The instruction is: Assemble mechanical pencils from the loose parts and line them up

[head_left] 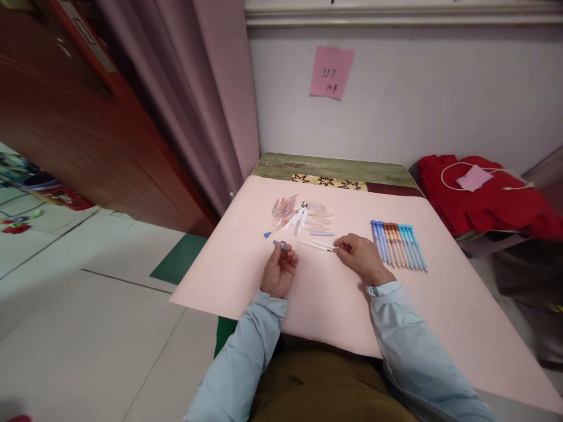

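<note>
My left hand [278, 269] rests on the pink sheet [334, 305] with its fingers curled round a small blue pen part [281, 244]. My right hand [361, 256] lies palm down and pinches the end of a thin white pen refill [317, 245]. Beyond both hands lies a loose pile of pen parts [299, 215]: clear barrels, white refills, pale caps. A small blue cap [266, 235] sits at the pile's near left corner. To the right of my right hand, a neat row of assembled blue and orange pens [399, 245] lies side by side.
The pink sheet covers a small table whose green far edge [329, 168] meets the wall. A red bag [484, 199] with a white cord sits to the right. A wooden door [88, 117] and a curtain [202, 99] stand at the left, above tiled floor [88, 328].
</note>
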The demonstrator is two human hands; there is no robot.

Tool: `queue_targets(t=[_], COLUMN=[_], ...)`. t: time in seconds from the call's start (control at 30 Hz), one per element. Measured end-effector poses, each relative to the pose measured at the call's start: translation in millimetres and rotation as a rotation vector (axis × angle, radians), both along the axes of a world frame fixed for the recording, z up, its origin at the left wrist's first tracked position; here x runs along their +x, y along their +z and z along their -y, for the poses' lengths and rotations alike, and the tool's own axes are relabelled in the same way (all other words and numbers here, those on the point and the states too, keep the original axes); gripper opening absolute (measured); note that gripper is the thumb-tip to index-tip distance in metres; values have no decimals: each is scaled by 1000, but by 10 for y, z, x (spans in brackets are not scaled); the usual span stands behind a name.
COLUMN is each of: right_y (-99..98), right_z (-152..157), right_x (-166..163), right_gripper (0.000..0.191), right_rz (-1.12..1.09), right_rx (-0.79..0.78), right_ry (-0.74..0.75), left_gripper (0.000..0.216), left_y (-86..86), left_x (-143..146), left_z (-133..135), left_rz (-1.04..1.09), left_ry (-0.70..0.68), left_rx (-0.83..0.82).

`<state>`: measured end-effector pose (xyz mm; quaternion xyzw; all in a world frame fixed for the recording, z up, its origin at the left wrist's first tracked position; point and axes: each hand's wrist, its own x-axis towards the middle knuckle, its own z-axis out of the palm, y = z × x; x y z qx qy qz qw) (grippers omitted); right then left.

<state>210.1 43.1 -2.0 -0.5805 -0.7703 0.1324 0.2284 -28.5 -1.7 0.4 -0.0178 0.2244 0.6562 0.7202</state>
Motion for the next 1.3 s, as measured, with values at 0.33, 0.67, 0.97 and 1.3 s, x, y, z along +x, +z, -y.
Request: queue_targets(t=[0.33, 0.67, 0.97, 1.3], right_y=[121, 82, 23, -119], right_z=[98, 328, 1, -135], right_x=[-169, -653, -459, -301], right_gripper=[17, 16, 22, 17], right_rz=[-238, -428, -205, -2], right_rx=[82, -81, 207, 184], right_ry=[-82, 166, -159, -47], left_gripper=[17, 25, 30, 33], left_y=[-14, 31, 85, 88], left_x=[-4, 9, 27, 19], left_z=[17, 19, -9, -11], left_rz=[-85, -67, 18, 28], left_ry=[-34, -22, 121, 130], left_rx=[4, -32, -97, -99])
